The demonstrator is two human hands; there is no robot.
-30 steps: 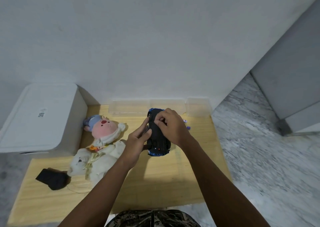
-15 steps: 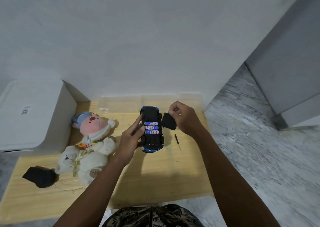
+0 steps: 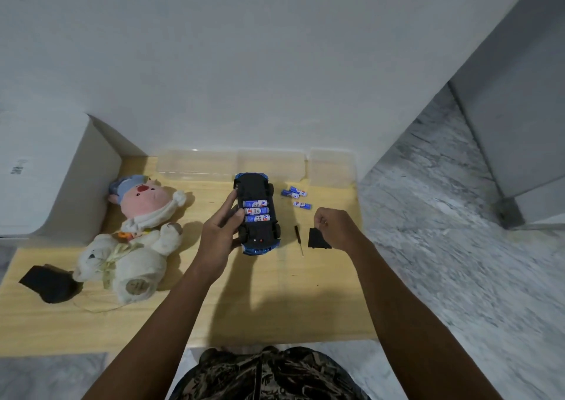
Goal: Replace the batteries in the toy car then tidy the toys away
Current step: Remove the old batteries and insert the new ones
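Battery bay open, toy car [image 3: 258, 213] inverted over desk [image 3: 275, 302].
Left hand [image 3: 218, 236] gripping car; right hand [image 3: 334, 227] pinching cover [image 3: 318, 239]. Risk: mixing loose batteries [image 3: 296, 196] with fitted cells; misplacing screwdriver [image 3: 299, 240].

Toy car [image 3: 257, 214] mid-table [image 3: 275, 302], plush toys [image 3: 134, 237] left, batteries [image 3: 296, 196] and screwdriver [image 3: 298, 239] right

Toy car [image 3: 257, 213]: upside down, gripped by left hand [image 3: 219, 234], three batteries [image 3: 256, 211] exposed.
Right hand [image 3: 334, 227]: curled, pinching battery cover [image 3: 317, 239] near table's [image 3: 275, 308] right edge.
Screwdriver [image 3: 299, 240]: between car and cover.
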